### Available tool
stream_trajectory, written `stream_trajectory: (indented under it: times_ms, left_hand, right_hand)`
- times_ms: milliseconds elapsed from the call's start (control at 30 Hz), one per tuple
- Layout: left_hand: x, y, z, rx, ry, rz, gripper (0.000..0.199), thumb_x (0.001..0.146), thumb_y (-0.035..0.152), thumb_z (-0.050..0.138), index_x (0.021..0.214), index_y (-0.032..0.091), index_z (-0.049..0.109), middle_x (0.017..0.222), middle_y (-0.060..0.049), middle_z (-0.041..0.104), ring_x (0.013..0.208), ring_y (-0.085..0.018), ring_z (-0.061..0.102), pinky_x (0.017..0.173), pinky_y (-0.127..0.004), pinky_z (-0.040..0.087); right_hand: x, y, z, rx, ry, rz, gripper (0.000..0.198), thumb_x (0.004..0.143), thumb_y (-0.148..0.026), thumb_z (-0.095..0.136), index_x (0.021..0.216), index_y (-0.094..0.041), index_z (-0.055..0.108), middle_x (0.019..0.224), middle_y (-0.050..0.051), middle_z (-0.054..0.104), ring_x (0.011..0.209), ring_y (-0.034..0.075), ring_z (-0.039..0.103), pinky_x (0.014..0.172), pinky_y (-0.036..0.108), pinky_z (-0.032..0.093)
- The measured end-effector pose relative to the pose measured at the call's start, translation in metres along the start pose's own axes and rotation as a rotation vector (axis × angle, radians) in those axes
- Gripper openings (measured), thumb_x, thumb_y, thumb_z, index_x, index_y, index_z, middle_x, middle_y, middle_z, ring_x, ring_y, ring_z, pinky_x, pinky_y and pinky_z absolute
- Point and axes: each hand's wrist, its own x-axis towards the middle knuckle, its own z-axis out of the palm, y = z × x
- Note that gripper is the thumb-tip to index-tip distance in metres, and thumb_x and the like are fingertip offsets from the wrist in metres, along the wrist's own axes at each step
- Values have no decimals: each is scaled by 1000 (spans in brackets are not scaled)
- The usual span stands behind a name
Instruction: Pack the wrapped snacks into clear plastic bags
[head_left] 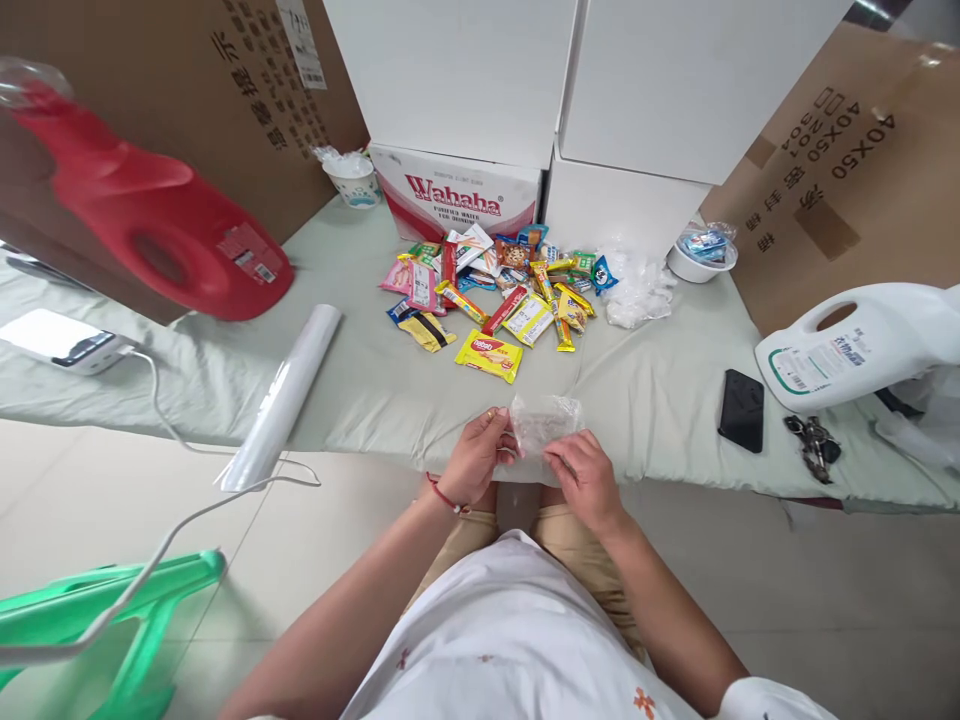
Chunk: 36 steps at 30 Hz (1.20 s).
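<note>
Between my hands, at the front edge of the cloth-covered table [375, 400], is a small clear plastic bag [544, 418]. My left hand [484, 450] pinches its left side between thumb and fingers; a red string bracelet circles that wrist. My right hand [585, 475] grips the lower right part with closed fingers. Whether the bag contains anything is hard to see. Just beyond it lies a yellow wafer packet [489, 356]. Behind that spreads a pile of wrapped snacks [517, 285] in red, yellow, pink and blue, with crumpled clear bags [637, 290] to its right.
White boxes [465, 195] stand at the back. A red jug [165, 210], a plastic roll [285, 395] and a white device with a cable [67, 340] are left. Right are a white jug [855, 340], phone [741, 410], keys [814, 445] and bowl [703, 262]. A green stool [142, 600] stands below.
</note>
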Motion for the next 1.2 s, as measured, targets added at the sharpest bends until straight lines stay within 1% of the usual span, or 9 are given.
stream_trajectory:
  times_ms: [133,300,467,600,767,867,1033,1100,1200]
  left_hand:
    - [-13,-2,-1,39,-6,18,51,77,66,73,88,18,59,90,-3,63,69,-12,60,53,-21,42]
    - [-28,-8,14,304,-12,233,42,80,56,76,94,20,63,96,-4,62,84,-16,58,63,-24,46]
    - [-25,-4,24,448,14,387,28,85,46,73,83,19,67,85,-2,62,75,-14,53,68,-26,43]
    - [-16,0,17,298,41,322,32,86,48,71,81,19,62,77,0,59,70,-13,49,67,-26,40]
    - [-15,5,17,136,-15,292,33,81,44,76,77,18,57,103,-6,67,92,-17,62,81,-28,50]
    - [-16,7,24,27,10,220,32,80,43,75,78,19,54,86,-2,67,76,-14,65,74,-29,54]
    - [-13,6,35,75,188,218,32,81,43,72,78,21,49,63,6,59,54,-10,59,59,-24,52]
    - [-9,6,36,119,222,239,33,84,47,69,80,22,47,65,6,57,53,-10,58,56,-23,50]
    - [-1,9,30,254,221,281,33,88,51,63,84,23,46,67,9,51,46,-7,52,47,-21,42]
  right_hand:
    - [5,-3,-3,332,73,293,21,97,-42,63,90,-25,71,83,3,68,77,19,57,73,32,47]
    - [5,-8,-4,578,95,507,29,87,-52,72,85,-23,69,75,-1,63,68,15,52,65,27,43]
    - [4,-13,-9,609,97,512,28,86,-50,73,85,-22,71,77,0,64,72,15,53,68,27,44]
    - [2,-15,-26,564,143,464,26,91,-48,70,89,-22,69,78,0,61,72,15,52,67,26,44]
    - [10,-14,-46,317,131,264,21,97,-42,63,92,-22,68,99,5,62,93,18,59,83,30,50]
    - [15,-13,-50,257,176,239,23,100,-45,58,95,-23,66,112,8,60,105,21,59,87,33,53]
    - [7,-18,-42,361,83,302,69,85,-62,72,140,-24,52,138,13,57,126,26,57,99,39,54]
    - [2,-16,-40,310,1,390,76,78,-59,79,140,-23,55,129,12,66,114,26,64,96,39,55]
    - [4,-1,-48,296,-6,525,39,87,-53,69,109,-21,72,94,6,74,82,20,67,78,32,55]
